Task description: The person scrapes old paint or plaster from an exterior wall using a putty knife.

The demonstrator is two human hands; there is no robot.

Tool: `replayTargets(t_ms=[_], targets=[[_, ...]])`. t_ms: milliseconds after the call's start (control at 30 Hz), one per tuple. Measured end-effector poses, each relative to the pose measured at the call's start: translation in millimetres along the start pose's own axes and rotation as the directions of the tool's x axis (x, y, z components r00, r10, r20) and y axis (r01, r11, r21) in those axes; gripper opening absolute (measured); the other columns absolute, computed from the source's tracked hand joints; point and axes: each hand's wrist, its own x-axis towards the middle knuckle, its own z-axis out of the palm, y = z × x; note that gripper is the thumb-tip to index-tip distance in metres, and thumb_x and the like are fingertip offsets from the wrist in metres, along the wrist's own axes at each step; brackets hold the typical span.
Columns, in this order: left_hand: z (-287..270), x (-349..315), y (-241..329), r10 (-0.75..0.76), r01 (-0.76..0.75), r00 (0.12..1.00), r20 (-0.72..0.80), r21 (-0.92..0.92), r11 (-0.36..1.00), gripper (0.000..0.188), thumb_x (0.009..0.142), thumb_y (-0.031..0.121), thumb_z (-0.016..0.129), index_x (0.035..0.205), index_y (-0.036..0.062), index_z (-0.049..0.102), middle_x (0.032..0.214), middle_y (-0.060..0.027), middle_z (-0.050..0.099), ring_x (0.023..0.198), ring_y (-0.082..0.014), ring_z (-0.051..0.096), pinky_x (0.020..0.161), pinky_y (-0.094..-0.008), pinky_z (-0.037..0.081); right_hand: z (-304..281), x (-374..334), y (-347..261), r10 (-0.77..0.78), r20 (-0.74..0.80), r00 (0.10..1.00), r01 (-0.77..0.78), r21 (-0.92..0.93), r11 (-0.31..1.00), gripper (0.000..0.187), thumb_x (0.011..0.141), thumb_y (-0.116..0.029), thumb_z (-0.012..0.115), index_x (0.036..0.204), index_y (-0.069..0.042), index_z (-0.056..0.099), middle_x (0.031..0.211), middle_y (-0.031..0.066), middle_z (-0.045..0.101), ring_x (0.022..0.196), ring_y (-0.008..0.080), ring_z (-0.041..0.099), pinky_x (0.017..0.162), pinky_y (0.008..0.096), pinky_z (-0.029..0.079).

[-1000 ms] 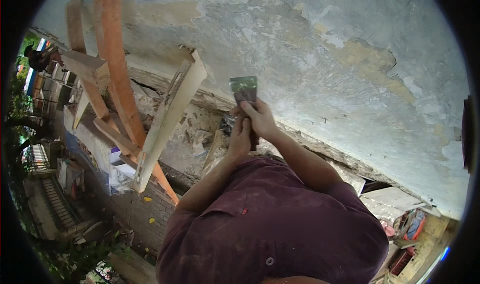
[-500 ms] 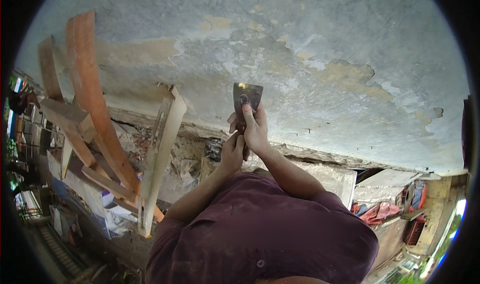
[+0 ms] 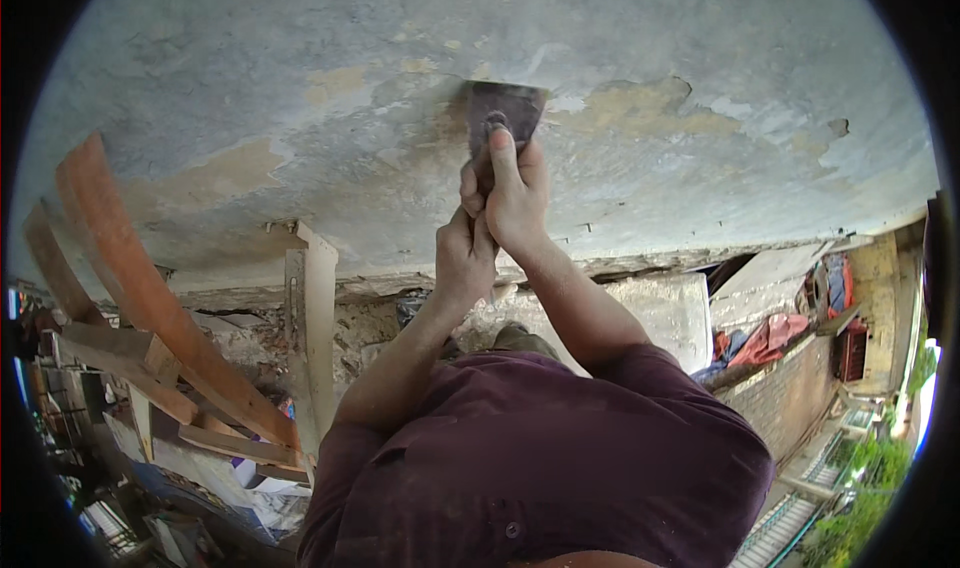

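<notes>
I hold a scraper (image 3: 512, 108) with a broad dark blade, its wide edge pointing up and seemingly against the grey, patchy wall (image 3: 330, 28). My right hand (image 3: 516, 200) is closed around the scraper near the blade, thumb laid along its base. Just below, my left hand (image 3: 464, 258) is closed around the lower handle, close against the right. Most of the handle is hidden by my fingers. Around the blade the wall's coating is flaked, and a tan bare patch (image 3: 640, 108) shows to the right.
At left, curved orange-brown wooden boards (image 3: 130, 248) lean beside a pale upright post (image 3: 320, 318). A rough broken ledge runs below the wall. Red cloth (image 3: 770, 338) and a red crate (image 3: 852, 350) lie at right. Greenery (image 3: 860, 498) shows at lower right.
Both hands have pushed the scraper up the wall, my arms stretching further out. The view has shifted, so the boards and post now sit further left and lower.
</notes>
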Motion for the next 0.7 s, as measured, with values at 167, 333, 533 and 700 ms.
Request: replayTargets(t_ms=[167, 333, 533, 700], targets=[[3, -35, -52, -0.166, 0.168, 0.986, 0.03, -0.235, 0.957, 0.032, 0.095, 0.022, 0.039, 0.103, -0.0076, 0.048, 0.069, -0.0035, 0.054, 0.057, -0.0059, 0.05, 0.046, -0.023, 0.036, -10, -16, 31, 0.167, -0.021, 0.986, -0.168, -0.077, 0.983, 0.023, 0.094, -0.027, 0.043, 0.088, -0.005, 0.047, 0.05, 0.0005, 0.046, 0.037, 0.0069, 0.041, 0.033, 0.0211, 0.03], [-15, -18, -7, -0.211, 0.213, 0.977, 0.034, -0.192, 0.958, 0.038, 0.097, 0.028, 0.033, 0.1, -0.0064, 0.049, 0.056, 0.0003, 0.047, 0.049, -0.0058, 0.045, 0.042, -0.023, 0.034, 13, -8, 5, 0.093, 0.071, 0.993, -0.073, -0.246, 0.967, 0.029, 0.093, -0.027, 0.045, 0.078, -0.003, 0.05, 0.051, 0.0009, 0.05, 0.039, 0.0069, 0.045, 0.035, 0.0226, 0.032], [-26, -23, -21, -0.235, 0.211, 0.96, -0.15, -0.16, 0.964, 0.044, 0.097, 0.036, 0.032, 0.087, -0.0026, 0.05, 0.05, 0.0007, 0.043, 0.043, -0.0059, 0.042, 0.039, -0.0235, 0.031, 45, -7, 12, 0.11, 0.087, 0.99, -0.087, -0.234, 0.968, 0.03, 0.093, -0.027, 0.045, 0.078, -0.002, 0.051, 0.051, 0.0014, 0.05, 0.041, 0.0079, 0.046, 0.036, 0.023, 0.033], [-38, -12, -2, -0.179, 0.112, 0.966, -0.184, -0.327, 0.938, 0.047, 0.096, 0.04, 0.03, 0.083, -0.0016, 0.048, 0.05, -0.0002, 0.043, 0.04, -0.0065, 0.04, 0.037, -0.0241, 0.03, 62, 3, 22, 0.013, 0.252, 0.968, 0.108, -0.458, 0.882, 0.024, 0.091, -0.021, 0.047, 0.086, 0.002, 0.053, 0.05, 0.0054, 0.055, 0.044, 0.0126, 0.054, 0.042, 0.0267, 0.04]])
